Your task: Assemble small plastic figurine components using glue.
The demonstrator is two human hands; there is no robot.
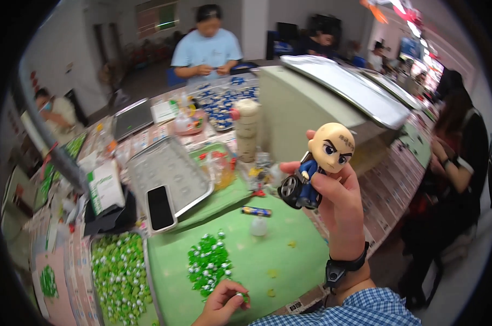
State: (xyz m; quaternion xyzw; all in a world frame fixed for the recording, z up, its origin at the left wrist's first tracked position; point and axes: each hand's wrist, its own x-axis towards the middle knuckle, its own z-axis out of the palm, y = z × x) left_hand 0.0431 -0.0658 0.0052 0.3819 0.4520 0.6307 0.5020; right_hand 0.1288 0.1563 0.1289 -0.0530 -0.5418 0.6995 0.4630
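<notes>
My right hand (pixel 341 204) is raised at the right, closed round a small bald-headed toy figurine (pixel 332 148). The figurine wears blue, and a black spoked wheel (pixel 290 187) shows at its side. Low in the picture, my left hand (pixel 223 305) pinches a small green piece (pixel 245 297) between thumb and fingertips. Just beyond it, a heap of shiny green and silver pieces (pixel 209 263) lies on a green mat (pixel 267 252). Several yellow-green scraps (pixel 272 273) lie on the mat's right part.
Left of the mat, a tray holds many green pieces (pixel 121 277). Farther off are a phone (pixel 160 207), a metal tray (pixel 172 168), a marker-like blue tube (pixel 256 211), a beige bottle (pixel 247 130) and a large box (pixel 306 98). Other people sit around the tables.
</notes>
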